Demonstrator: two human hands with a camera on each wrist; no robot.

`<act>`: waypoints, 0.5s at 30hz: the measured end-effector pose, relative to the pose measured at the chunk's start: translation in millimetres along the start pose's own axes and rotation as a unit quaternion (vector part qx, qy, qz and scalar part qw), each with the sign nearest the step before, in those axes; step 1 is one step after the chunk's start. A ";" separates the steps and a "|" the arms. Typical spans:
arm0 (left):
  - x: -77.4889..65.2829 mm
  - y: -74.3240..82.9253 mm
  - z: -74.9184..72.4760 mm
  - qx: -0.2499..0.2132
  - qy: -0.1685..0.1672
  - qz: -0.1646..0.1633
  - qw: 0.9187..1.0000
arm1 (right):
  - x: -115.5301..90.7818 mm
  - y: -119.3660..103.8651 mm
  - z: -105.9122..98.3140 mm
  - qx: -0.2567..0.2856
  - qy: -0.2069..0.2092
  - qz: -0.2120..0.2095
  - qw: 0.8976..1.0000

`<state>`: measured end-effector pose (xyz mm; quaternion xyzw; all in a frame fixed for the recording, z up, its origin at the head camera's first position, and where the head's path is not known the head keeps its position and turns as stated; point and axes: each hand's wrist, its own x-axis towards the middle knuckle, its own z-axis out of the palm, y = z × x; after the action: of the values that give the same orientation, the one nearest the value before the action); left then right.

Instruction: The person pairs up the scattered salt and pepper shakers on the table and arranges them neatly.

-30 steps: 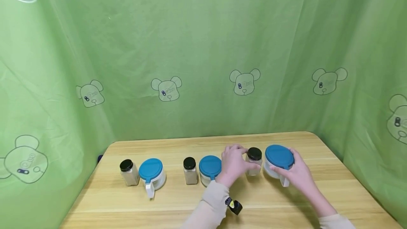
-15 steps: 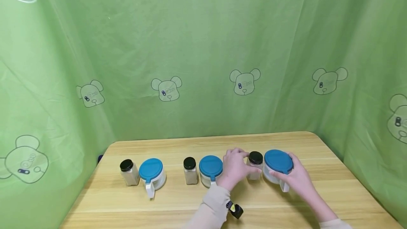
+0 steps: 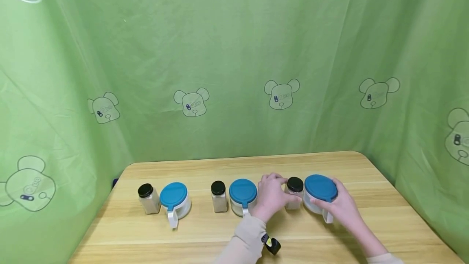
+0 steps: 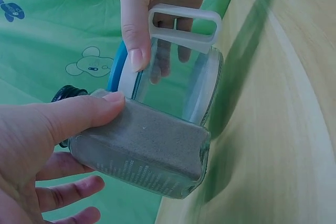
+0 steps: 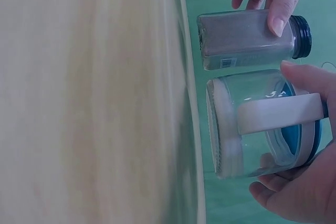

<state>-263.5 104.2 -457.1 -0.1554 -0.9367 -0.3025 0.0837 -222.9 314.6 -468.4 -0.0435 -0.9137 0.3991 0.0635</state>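
My left hand [image 3: 272, 195] grips a square glass spice jar [image 4: 147, 142] of greyish powder by its upper part, thumb on the near side. Its black lid [image 3: 294, 184] faces up. To its right, my right hand [image 3: 341, 203] holds a round clear glass seasoning pot [image 3: 314, 205] near its blue lid [image 3: 321, 187]; thumb and fingers reach round it. The pot's white handle [image 5: 278, 114] points toward me. Both are upright and close together. A shadow [image 4: 226, 166] lies by their bases; whether they touch the table I cannot tell.
A matching seasoning pot [image 3: 243, 192] and spice jar [image 3: 219, 199] stand left of my left hand. Farther left are another spice jar [image 3: 149, 201] and handled pot [image 3: 174, 199]. All stand on the wooden table [image 3: 198, 243]. A green curtain [image 3: 234, 133] hangs behind and at both sides.
Both hands, with the spice jar and the seasoning pot, have shifted slightly down in the head view. The pots and jars on the left have stayed in place.
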 end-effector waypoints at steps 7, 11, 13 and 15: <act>-1.3 -0.8 2.8 -0.011 -0.004 -0.009 1.000 | 0.9 1.7 1.8 -0.010 -0.005 0.005 1.000; -1.4 -1.1 4.0 -0.006 -0.006 -0.006 1.000 | 1.0 1.7 2.6 -0.011 -0.012 0.010 1.000; -1.3 -0.9 4.2 -0.003 -0.006 -0.004 1.000 | 1.0 1.3 2.8 -0.008 -0.014 0.011 1.000; -1.0 -0.6 4.4 0.001 -0.006 -0.002 1.000 | 1.3 1.0 2.8 -0.005 -0.014 0.011 1.000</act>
<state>-263.1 106.1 -461.2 -0.1549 -0.9379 -0.3007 0.0774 -224.6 313.3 -471.0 -0.0481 -0.9158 0.3960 0.0458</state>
